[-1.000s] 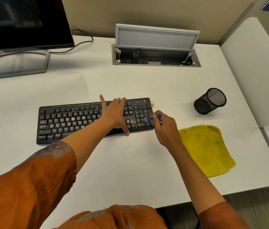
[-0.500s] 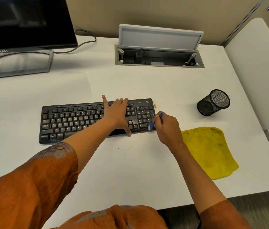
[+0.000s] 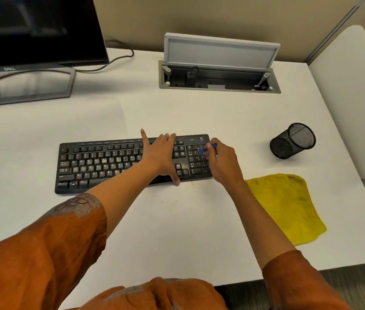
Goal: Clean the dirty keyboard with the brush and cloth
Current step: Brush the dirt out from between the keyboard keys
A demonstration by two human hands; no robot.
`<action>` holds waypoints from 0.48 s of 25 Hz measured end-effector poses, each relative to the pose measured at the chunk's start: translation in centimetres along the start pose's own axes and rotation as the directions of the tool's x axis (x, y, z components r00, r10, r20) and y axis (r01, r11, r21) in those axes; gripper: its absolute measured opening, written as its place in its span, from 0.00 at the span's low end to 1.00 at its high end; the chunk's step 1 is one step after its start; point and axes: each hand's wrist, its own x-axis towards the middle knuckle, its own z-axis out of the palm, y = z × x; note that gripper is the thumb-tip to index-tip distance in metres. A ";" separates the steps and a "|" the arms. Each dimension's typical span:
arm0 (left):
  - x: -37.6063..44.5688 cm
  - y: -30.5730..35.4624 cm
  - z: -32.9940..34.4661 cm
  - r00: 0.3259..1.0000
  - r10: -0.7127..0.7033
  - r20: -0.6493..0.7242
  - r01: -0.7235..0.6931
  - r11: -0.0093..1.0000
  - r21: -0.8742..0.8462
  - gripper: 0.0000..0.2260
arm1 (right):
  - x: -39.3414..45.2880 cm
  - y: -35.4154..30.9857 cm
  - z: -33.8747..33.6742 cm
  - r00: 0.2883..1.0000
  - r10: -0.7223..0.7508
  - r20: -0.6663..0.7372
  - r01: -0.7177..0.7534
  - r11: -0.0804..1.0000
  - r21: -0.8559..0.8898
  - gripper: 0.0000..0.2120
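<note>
**Brushing the number pad: hold steady, sweep outward**

The black full-size plastic keyboard (image 3: 119, 163) lies flat on the white desk top (image 3: 177, 220), in front of the person. The left hand (image 3: 158, 156) presses down on it with fingers straight and spread, thumb at the near edge, covering the keys between the letter block and the number pad. The right hand (image 3: 220, 163) pinches a small blue plastic brush (image 3: 204, 150) with curled fingers; the brush head sits on the upper rows of the number pad.

Procedure, as judged from this position:
- Keep the flat hand's weight on the keyboard so it does not slide under the strokes.
- Work the bristles along the gaps between keys, sweeping crumbs toward the right edge and off the board.
- Use light pressure; hard strokes may push debris under the caps.
- The letter block looks dusty and appears to need brushing too.

The crumpled yellow cloth (image 3: 286, 206) lies on the desk just right of the right forearm, untouched, ready for wiping.

Small brown specks dot the desk near the keyboard's front edge. Further back stand a black monitor on a grey stand (image 3: 31, 32), an open grey cable hatch (image 3: 219, 63), and a black mesh pen cup (image 3: 292, 140) tipped on its side. A beige partition closes the rear.
</note>
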 end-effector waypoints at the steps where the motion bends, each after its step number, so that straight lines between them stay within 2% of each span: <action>1: 0.0 0.0 0.0 1.000 0.000 0.000 0.000 1.000 0.000 0.70 | 0.0 0.0 -0.2 1.000 0.018 0.002 -0.018 1.000 -0.015 0.13; 6: 0.1 0.1 -0.1 1.000 0.001 -0.003 -0.001 1.000 0.001 0.70 | 0.0 -0.6 -0.8 0.999 0.000 -0.036 0.002 0.999 0.046 0.13; 10: -0.1 0.1 -0.1 1.000 0.004 -0.008 -0.004 1.000 -0.002 0.70 | -0.2 -0.2 -0.8 0.999 0.002 0.038 0.003 0.994 -0.113 0.17; 12: -0.1 0.1 -0.2 1.000 0.005 -0.006 -0.005 1.000 -0.008 0.70 | 0.2 -0.2 -1.0 0.998 0.024 0.061 -0.016 0.992 -0.124 0.17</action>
